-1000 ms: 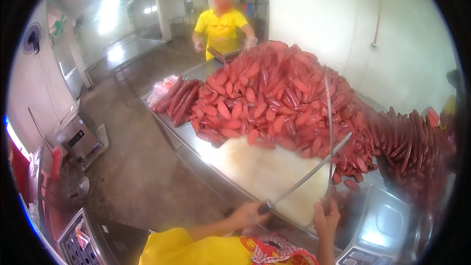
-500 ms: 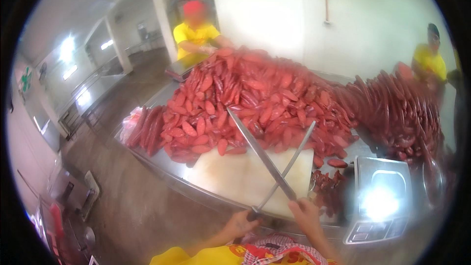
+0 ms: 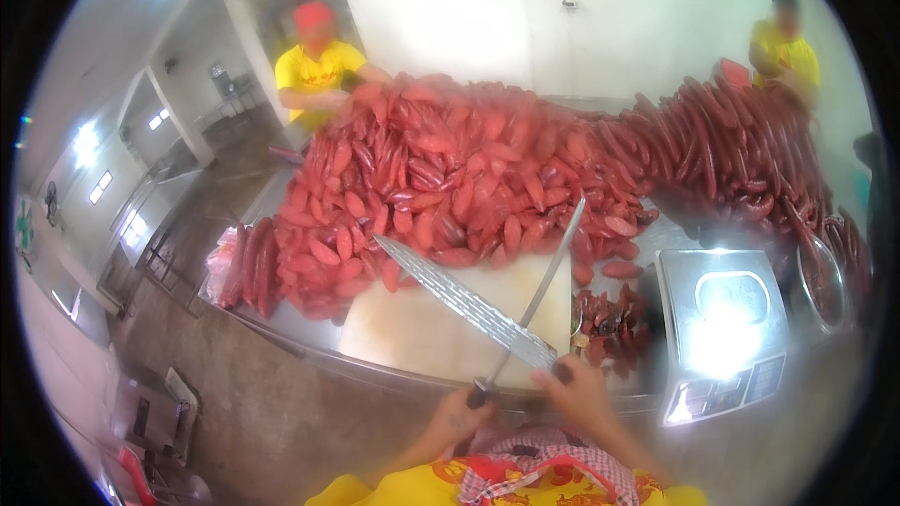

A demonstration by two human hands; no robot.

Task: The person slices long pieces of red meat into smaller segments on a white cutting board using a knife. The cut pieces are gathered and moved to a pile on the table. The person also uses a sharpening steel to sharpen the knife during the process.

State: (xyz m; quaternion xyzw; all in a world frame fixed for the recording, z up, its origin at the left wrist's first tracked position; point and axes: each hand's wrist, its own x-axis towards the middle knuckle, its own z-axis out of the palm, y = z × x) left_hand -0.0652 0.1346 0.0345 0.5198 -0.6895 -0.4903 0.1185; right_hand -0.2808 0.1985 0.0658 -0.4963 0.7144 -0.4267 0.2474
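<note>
My left hand (image 3: 452,420) is closed round the dark handle of a honing steel (image 3: 551,279), whose thin rod slants up to the right. In my right hand (image 3: 579,392) is a long knife (image 3: 459,302), its broad, dimpled blade angled up to the left. Blade and rod cross above a white cutting board (image 3: 394,319); whether they touch, I cannot tell. Behind the board rises a large heap of cut red sausage slices (image 3: 469,159), oval and slanted. Dark trimmings (image 3: 614,323), apparently sausage ends, lie right of the board.
A metal weighing scale (image 3: 727,305) stands on the table to the right, near a round metal bowl (image 3: 830,295). Whole long sausages (image 3: 712,145) are stacked at the far right. Two people in yellow shirts, one at far left (image 3: 319,70) and another at far right (image 3: 787,52), stand beyond the table.
The knife has turned so that its broad side shows, and its tip points further left. The whole view has shifted; the steel remains crossed with the blade.
</note>
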